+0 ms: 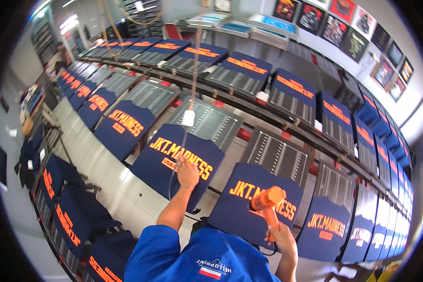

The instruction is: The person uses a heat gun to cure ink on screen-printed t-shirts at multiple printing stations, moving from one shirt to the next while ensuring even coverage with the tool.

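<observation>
My right hand is closed around the handle of an orange hair dryer. The dryer's barrel is over a navy shirt panel with orange lettering, hiding part of its print. My left hand is at the lower edge of the orange print on the neighbouring navy shirt panel. Its fingers look extended and partly apart, and no object shows in them. Just above that panel a white power socket hangs on a cord, and a thin cable runs down from it past my left hand.
Both panels lie on grey perforated printing boards in a long row. Beyond a dark metal rail runs another row of boards with navy panels. More printed panels stand behind at the lower left. Framed pictures hang on the far wall.
</observation>
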Available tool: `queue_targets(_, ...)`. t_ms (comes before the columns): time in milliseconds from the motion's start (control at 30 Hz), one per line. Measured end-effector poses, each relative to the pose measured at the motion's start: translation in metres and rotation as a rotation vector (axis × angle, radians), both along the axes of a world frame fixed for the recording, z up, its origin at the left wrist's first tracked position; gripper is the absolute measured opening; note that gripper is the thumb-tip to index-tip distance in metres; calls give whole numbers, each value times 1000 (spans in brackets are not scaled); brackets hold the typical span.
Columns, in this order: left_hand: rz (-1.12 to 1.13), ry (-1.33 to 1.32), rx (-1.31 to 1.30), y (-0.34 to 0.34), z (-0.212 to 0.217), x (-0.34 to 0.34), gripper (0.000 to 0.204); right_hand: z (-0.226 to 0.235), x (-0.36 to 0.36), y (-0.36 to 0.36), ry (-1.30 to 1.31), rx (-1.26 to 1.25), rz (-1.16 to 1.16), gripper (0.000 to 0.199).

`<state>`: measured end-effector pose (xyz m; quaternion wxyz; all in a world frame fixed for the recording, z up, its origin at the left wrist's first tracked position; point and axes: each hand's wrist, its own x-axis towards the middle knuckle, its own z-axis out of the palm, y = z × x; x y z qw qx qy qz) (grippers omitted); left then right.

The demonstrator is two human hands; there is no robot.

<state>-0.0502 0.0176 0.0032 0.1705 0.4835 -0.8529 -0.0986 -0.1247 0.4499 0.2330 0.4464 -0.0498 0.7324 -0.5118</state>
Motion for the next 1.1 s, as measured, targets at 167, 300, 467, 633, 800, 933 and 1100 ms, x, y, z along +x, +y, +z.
queue_targets(167,-158,44,-18,43,9,7,67,-5,10,-2,90,37,-2,23)
queue_targets(300,-278,40,-71,74,10,15,66,-12,11,3,79,-37,-110,24)
queue_targets(467,-376,112,-22,88,21,34,61,-18,10,5,311,34,100,36)
queue_targets(633,-61,273,-199,16,65,46,61,24,25,4,437,203,166,46)
queue_targets(800,71,534,258,-26,53,55,59,19,16,44,199,77,-100,41)
queue_targets(933,23,674,462,-21,12,87,42,-18,8,97,21,-364,-272,31)
queue_targets(1100,-108,741,1113,110,63,83,32,-32,7,203,-103,-584,-638,33)
